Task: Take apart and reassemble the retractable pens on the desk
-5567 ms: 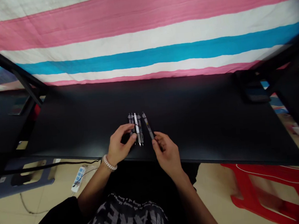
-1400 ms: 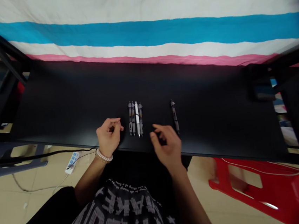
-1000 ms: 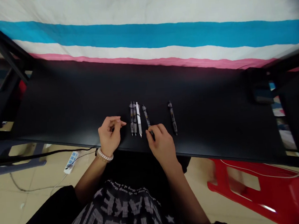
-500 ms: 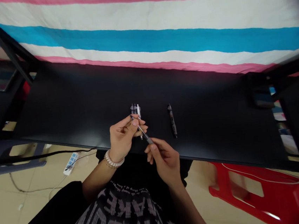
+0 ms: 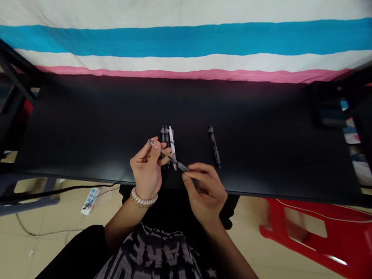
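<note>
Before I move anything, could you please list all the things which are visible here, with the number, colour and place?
Table: 1, black, centre
Dark pens: 2, dark grey, side by side
White pen: 1, white and grey, right of those
Lone pen: 1, dark grey, farther right
Held pen: 1, grey and clear, slanted before the white pen
Striped cloth: 1, pink, white, blue, behind
Power strip: 1, white and blue, left floor
Black cable: 1, black, left front
Red stool: 1, red, lower right
Dim object: 1, dark, table's right end, unclear
Shirt: 1, black, grey print, bottom
Left hand: 1, gripping the held pen's far end
Right hand: 1, gripping its near end
</note>
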Action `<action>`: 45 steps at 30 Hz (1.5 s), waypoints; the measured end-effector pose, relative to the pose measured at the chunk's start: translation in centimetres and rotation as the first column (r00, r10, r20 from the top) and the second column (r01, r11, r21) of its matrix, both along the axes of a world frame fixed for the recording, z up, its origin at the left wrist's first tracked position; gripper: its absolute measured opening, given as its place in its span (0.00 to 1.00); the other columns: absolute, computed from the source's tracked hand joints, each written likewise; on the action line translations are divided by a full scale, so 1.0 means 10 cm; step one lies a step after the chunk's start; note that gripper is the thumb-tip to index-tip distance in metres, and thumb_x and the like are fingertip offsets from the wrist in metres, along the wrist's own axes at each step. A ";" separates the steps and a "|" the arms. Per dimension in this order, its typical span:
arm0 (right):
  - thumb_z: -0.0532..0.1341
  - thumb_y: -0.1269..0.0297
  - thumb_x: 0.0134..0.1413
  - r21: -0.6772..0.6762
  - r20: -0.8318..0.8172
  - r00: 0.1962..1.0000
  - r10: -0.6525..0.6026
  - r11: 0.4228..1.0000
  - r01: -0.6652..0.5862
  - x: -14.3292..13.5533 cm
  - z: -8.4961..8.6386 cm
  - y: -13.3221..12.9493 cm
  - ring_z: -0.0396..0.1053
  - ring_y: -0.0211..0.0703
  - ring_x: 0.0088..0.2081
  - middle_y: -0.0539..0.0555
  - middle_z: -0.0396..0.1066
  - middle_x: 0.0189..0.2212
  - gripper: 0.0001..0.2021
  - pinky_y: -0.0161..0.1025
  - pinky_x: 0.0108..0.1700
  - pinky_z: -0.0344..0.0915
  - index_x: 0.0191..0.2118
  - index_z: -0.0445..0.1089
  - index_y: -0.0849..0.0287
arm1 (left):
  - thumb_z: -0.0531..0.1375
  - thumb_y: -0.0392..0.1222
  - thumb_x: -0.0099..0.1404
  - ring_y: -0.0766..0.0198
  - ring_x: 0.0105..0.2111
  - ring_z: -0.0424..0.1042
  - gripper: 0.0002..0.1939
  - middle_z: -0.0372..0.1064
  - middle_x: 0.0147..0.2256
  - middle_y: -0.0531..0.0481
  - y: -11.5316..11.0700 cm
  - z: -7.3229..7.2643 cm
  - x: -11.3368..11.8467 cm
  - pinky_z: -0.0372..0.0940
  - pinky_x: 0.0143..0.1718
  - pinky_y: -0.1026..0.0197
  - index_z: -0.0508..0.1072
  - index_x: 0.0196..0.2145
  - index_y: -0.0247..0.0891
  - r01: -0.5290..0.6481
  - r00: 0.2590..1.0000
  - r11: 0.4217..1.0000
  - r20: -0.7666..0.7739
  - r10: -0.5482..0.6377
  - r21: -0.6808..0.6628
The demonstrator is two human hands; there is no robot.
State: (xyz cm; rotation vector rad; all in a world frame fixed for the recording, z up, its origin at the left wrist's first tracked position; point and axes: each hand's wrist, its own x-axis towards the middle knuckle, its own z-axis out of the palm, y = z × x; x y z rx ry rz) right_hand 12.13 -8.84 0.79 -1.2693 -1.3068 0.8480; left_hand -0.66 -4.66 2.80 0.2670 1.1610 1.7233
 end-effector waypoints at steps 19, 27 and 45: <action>0.68 0.66 0.58 -0.051 0.062 0.998 0.000 0.999 0.003 0.07 -0.09 -0.08 0.80 0.42 0.30 0.52 0.81 0.32 0.06 0.41 0.34 0.80 0.42 0.80 0.54 | 0.73 0.45 0.56 0.68 0.30 0.79 0.16 0.79 0.32 0.51 0.04 -0.13 -0.14 0.77 0.34 0.64 0.81 0.41 0.39 -0.087 0.996 0.996 -0.031 0.087 0.000; 0.61 0.65 0.65 0.007 0.149 0.989 -0.004 1.000 0.003 -0.07 -0.12 -0.06 0.77 0.39 0.24 0.51 0.80 0.28 0.07 0.36 0.28 0.78 0.45 0.77 0.56 | 0.74 0.46 0.54 0.66 0.29 0.80 0.19 0.78 0.31 0.51 0.00 -0.09 -0.01 0.76 0.32 0.64 0.81 0.43 0.38 0.007 1.000 1.000 0.023 -0.007 -0.022; 0.60 0.53 0.64 -0.280 0.018 0.987 0.163 0.948 -0.151 0.03 -0.01 -0.01 0.67 0.34 0.17 0.47 0.72 0.19 0.14 0.31 0.20 0.65 0.36 0.74 0.58 | 0.72 0.47 0.57 0.68 0.30 0.78 0.16 0.77 0.32 0.51 -0.03 -0.11 -0.02 0.75 0.32 0.64 0.79 0.42 0.39 0.062 0.998 0.998 -0.005 -0.062 -0.001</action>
